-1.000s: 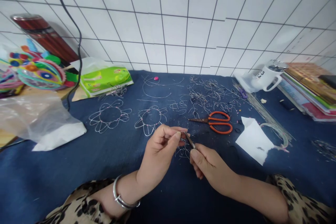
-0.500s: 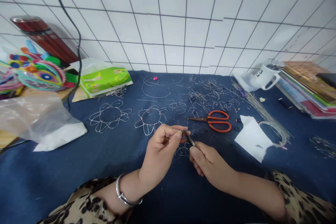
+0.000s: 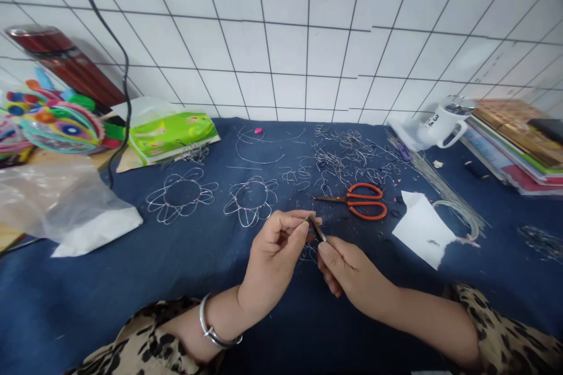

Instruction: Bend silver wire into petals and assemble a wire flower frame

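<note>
My right hand [image 3: 354, 269] is wrapped round slender dark-jawed pliers [image 3: 317, 231], which point up and left. Thumb and fingers of my left hand [image 3: 277, 258] pinch a thin wire [image 3: 307, 218] at the pliers' tip; most of it is hidden by the fingers. Below the tips shows a looped silvery wire [image 3: 309, 253], and I cannot tell whether it hangs from the hand or lies on the cloth. Just beyond my left hand lies a flower-shaped wire ring [image 3: 250, 202]. A second wire flower [image 3: 182, 195] is farther left. Orange-handled scissors [image 3: 365, 201] lie right of the pliers.
Wire offcuts [image 3: 343, 155] are heaped at the back of the blue cloth [image 3: 185, 269]. Straight wires [image 3: 448, 190], torn white paper [image 3: 424, 231], a white mug [image 3: 444, 124] and books [image 3: 514, 146] are rightward. A green tissue pack [image 3: 173, 137] and plastic bag [image 3: 88, 205] are leftward.
The view has shifted slightly. My left hand has moved a little right, nearer the pliers. Both hands keep their hold.
</note>
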Demonstrator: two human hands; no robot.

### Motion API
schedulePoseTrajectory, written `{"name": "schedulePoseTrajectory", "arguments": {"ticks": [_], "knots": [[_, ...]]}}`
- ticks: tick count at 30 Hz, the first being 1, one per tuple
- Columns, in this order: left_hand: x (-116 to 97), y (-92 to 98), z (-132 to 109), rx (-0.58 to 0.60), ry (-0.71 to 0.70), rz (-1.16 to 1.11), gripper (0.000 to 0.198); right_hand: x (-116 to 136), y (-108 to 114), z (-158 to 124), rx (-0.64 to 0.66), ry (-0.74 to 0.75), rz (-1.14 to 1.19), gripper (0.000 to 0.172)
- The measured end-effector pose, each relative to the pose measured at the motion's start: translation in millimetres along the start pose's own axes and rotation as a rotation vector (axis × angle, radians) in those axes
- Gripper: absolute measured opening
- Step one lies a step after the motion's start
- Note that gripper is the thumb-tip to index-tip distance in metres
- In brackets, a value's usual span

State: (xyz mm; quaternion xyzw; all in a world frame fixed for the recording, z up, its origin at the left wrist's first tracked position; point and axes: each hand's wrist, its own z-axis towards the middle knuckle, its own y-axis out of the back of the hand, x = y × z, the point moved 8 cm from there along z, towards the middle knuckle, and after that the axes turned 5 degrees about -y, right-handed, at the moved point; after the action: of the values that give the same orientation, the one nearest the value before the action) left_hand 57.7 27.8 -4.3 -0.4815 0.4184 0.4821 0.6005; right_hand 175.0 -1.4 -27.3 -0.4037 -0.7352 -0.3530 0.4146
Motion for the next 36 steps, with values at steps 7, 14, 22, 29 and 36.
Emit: {"name": "schedulePoseTrajectory", "arguments": {"ticks": [7,14,22,29,36], "knots": [[-0.1,0.5,-0.2,0.009,0.018,0.012,0.007,-0.4,-0.1,0.0,-0.029,0.017,-0.047,0.045],[-1.0,2.8,1.5,0.002,-0.006,-0.039,0.008,3.3,-0.6,-1.4,0.007,0.051,-0.103,0.044],[-0.1,3.9,3.7,-0.030,0.024,-0.074,0.010,0.8,-0.9,-1.7,0.013,0.041,-0.041,0.044],[0.9,4.4,3.1,-0.050,0.040,-0.102,0.010,-2.7,-0.6,-1.5,0.009,0.053,0.005,0.044],[5.2,2.2,-0.4,-0.039,0.089,-0.106,0.012,-4.9,1.3,0.7,-0.022,0.045,-0.015,0.045]]}}
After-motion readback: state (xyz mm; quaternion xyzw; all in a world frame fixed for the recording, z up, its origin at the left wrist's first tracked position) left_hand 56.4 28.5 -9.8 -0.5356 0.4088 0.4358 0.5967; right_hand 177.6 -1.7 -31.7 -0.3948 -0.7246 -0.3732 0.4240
